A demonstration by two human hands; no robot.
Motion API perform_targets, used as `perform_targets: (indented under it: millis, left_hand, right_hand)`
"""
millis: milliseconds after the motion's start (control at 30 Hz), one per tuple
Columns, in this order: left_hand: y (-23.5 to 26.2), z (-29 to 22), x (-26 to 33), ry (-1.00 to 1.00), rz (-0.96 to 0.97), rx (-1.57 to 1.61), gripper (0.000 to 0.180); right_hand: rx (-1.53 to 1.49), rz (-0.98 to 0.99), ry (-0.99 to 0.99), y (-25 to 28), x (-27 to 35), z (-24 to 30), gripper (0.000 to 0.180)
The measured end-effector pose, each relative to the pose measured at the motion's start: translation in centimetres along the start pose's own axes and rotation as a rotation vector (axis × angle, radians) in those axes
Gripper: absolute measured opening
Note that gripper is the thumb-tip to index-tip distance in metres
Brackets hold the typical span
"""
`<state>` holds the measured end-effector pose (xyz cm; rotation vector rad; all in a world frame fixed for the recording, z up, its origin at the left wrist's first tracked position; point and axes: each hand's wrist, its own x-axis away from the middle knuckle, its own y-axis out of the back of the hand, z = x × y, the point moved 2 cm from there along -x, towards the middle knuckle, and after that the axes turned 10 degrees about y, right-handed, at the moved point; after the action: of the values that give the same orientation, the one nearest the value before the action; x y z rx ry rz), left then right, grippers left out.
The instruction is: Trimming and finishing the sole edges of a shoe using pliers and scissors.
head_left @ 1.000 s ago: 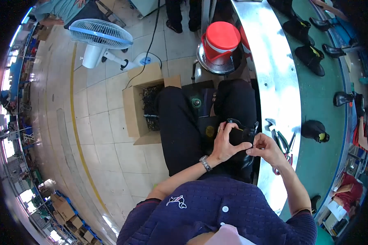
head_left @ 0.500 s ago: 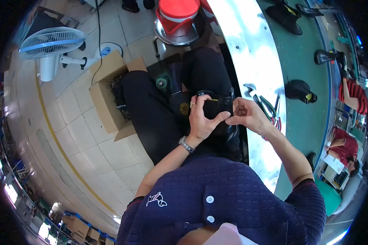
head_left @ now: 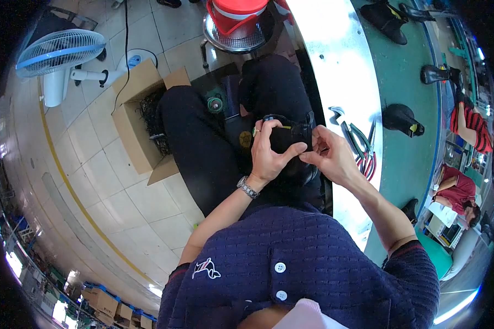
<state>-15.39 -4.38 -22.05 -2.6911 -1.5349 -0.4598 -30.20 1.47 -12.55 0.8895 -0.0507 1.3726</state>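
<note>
Pointing open top [head_left: 286, 128] forward: black boot [head_left: 282, 141], long axis along right thigh [head_left: 275, 82]

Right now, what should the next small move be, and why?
Perhaps the bare right hand should gently tug the right edge of the glossy black shoe, since it is bunched there while the bare left hand braces the shoe.

From afar, I see a pale tiled floor [head_left: 101, 183] with 1 yellow line [head_left: 74, 192], 1 round stool [head_left: 241, 45], a shiny metal table [head_left: 346, 66] beside a long green surface [head_left: 395, 186], and daylight-bright patches [head_left: 13, 265] lower left.
</note>
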Motion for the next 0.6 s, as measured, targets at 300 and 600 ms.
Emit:
perform_targets:
  millis: [300,600]
  left_hand:
    - [3.2,0.8,-1.8,0.231,0.284,0.47,0.051]
    - [6.3,2.3,-1.7,0.278,0.419,0.725,0.059]
  right_hand:
    - [-0.028,0.054,0.154,-1.2,-1.0,4.2,0.033]
    - [-0.724,0.331,0.243,-3.0,-1.7,2.5,0.048]
